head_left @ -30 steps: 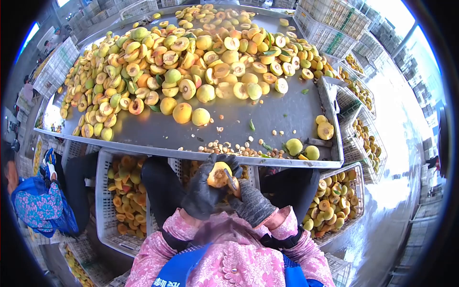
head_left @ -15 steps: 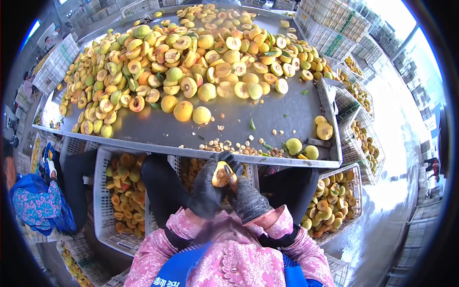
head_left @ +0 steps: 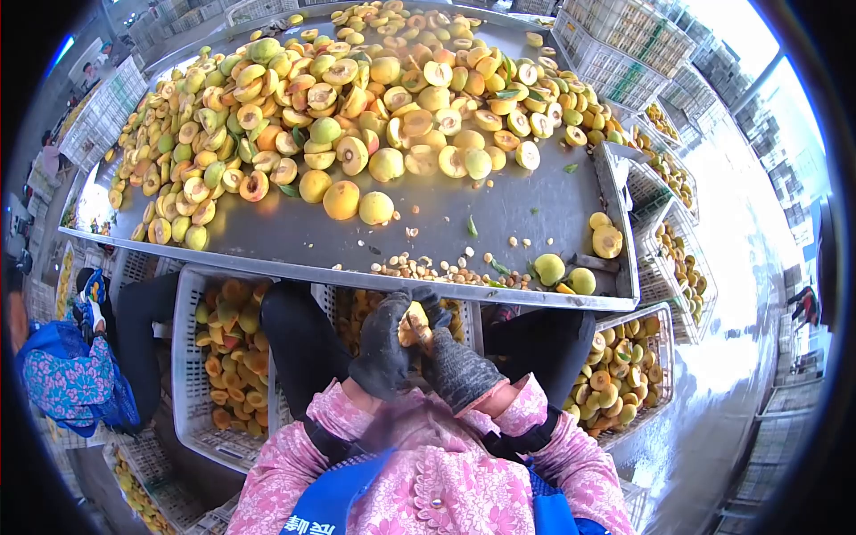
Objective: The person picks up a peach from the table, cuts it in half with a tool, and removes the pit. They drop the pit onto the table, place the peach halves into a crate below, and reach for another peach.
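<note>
In my gloved left hand [head_left: 382, 349] is a cut yellow peach half [head_left: 413, 323], gripped just in front of the table edge. Its hollow, brownish side faces up toward me. My right hand [head_left: 460, 366], in a grey knit glove, presses against the fruit from the right. Its fingers are closed around a small pitting knife [head_left: 427, 342], mostly hidden by the glove and the peach. Both hands touch the peach half, above a crate of peach halves [head_left: 357, 312] between my knees.
A metal table [head_left: 526, 214] bears a large heap of halved peaches [head_left: 357, 107], with loose pits [head_left: 428, 267] along its near edge. Crates of peaches stand left [head_left: 187, 392] and right [head_left: 667, 357] of my legs. A co-worker's patterned sleeve [head_left: 71, 383] shows at far left.
My hands have turned the peach half slightly, and my right fingers have shifted over it. The knife's metal part, visible before, is now mostly covered. The view has shifted slightly.
</note>
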Demonstrator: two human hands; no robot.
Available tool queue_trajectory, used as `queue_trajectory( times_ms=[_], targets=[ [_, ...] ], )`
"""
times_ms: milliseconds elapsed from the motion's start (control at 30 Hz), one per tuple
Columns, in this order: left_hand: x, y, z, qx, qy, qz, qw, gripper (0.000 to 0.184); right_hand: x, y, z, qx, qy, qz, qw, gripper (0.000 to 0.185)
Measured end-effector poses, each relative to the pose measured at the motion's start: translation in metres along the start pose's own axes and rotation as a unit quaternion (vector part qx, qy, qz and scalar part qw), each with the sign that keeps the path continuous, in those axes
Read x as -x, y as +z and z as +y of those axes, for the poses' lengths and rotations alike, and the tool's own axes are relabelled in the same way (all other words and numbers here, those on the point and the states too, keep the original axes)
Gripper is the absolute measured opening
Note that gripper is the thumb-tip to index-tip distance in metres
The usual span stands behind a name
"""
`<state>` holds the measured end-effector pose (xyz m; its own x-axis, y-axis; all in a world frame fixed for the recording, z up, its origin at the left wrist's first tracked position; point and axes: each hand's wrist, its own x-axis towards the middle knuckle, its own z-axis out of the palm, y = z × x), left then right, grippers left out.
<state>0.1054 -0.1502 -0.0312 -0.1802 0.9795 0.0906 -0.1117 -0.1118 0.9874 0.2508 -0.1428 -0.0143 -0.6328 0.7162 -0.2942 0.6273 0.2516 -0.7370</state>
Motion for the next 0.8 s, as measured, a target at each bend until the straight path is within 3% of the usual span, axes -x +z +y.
queue_trajectory(
  times_ms=[100,167,300,400,467,600,700,800],
  targets=[
    [-0.004,-0.018,0.0,-0.202,0.114,-0.065,0.971,0.031,0.003,-0.009,-0.006,0.007,0.019,-0.026,0.999,0.037],
    [-0.006,-0.021,-0.001,-0.255,0.166,-0.088,0.949,0.03,0.002,-0.005,0.004,0.025,0.009,-0.025,0.999,0.032],
    [-0.013,-0.016,0.017,-0.187,0.097,-0.128,0.969,0.029,0.0,-0.008,0.0,0.038,0.043,-0.042,0.997,0.032],
    [-0.012,-0.017,0.012,-0.157,0.048,-0.12,0.979,0.029,-0.009,0.027,0.034,-0.119,-0.031,0.001,0.992,0.036],
    [-0.008,-0.024,-0.016,-0.145,0.06,-0.095,0.983,0.029,-0.004,0.009,0.006,-0.046,-0.003,0.007,0.999,0.036],
    [-0.007,-0.027,-0.025,-0.008,-0.04,-0.069,0.997,0.031,0.001,-0.01,-0.02,-0.017,0.008,0.011,1.0,0.041],
    [-0.004,-0.027,-0.038,0.063,-0.095,-0.029,0.993,0.031,-0.01,0.022,0.005,-0.001,-0.083,0.104,0.991,0.046],
    [0.0,-0.023,-0.045,0.096,-0.131,0.025,0.986,0.034,-0.009,0.007,-0.002,-0.003,0.026,-0.018,0.999,0.045]
  ],
)
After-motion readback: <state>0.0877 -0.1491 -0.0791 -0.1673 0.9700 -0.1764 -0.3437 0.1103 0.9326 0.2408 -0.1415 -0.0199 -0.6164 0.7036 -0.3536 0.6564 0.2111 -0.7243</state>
